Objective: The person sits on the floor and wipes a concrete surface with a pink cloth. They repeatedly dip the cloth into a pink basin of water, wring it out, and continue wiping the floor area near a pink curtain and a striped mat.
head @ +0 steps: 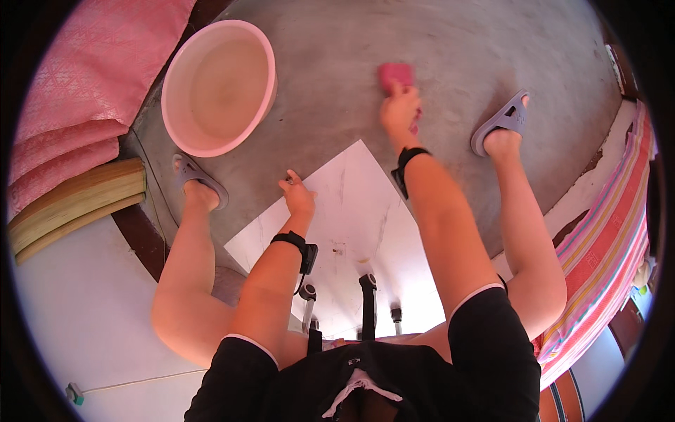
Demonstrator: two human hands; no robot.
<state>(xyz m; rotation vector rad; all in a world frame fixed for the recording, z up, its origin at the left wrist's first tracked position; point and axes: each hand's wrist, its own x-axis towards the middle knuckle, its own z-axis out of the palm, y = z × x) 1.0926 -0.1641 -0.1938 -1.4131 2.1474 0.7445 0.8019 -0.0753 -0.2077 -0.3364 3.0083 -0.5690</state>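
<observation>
My right hand is closed around a pink tool with a blocky head, probably a scrub brush. Motion blurs it, and part of its handle shows below my fingers. It is over the grey floor, beyond the tip of a white marble-patterned panel that lies flat between my legs. My left hand hovers by the panel's left edge, fingers loosely bent and apart. A small dark spot, maybe a ring, shows at its fingers. Upper left stands a pink plastic basin with cloudy, brownish water inside.
My feet wear grey slippers on either side. Metal legs with black caps stand on the panel near me. Pink fabric and a wooden ledge border the left; striped cloth hangs at right. A thin cable runs along the left wall.
</observation>
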